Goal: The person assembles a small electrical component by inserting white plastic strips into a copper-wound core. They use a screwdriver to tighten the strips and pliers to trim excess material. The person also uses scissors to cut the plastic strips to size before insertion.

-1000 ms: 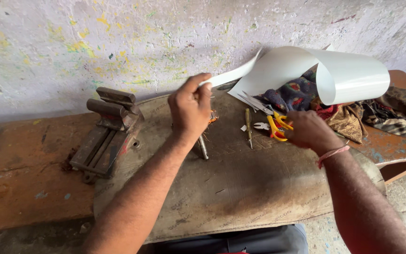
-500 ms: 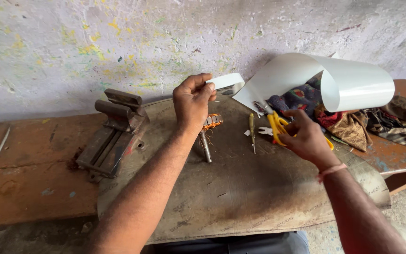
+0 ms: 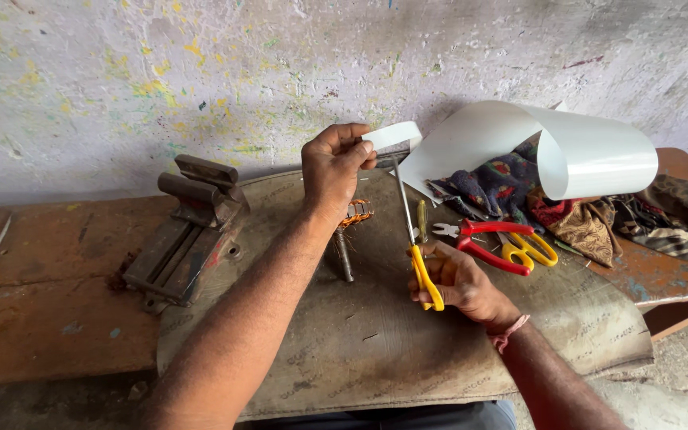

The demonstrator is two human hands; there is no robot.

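Left hand (image 3: 334, 169): you pinch a white paper strip (image 3: 392, 134) raised above the bench mat (image 3: 376, 342).
Right hand (image 3: 459, 279): clenched on yellow-handled scissors (image 3: 416, 239) (blades pointing up at the strip).
Nearby: red pliers (image 3: 487, 239), vise (image 3: 189, 223).

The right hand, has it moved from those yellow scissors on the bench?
Yes. The right hand drew back from the red pliers toward the person, and now grips yellow-handled scissors.

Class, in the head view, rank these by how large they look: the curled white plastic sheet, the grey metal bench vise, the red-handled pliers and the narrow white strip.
1. Curled white plastic sheet
2. Grey metal bench vise
3. Red-handled pliers
4. Narrow white strip, pinched in the left hand; raised nearer the camera, so its rank below the pliers is unsure.
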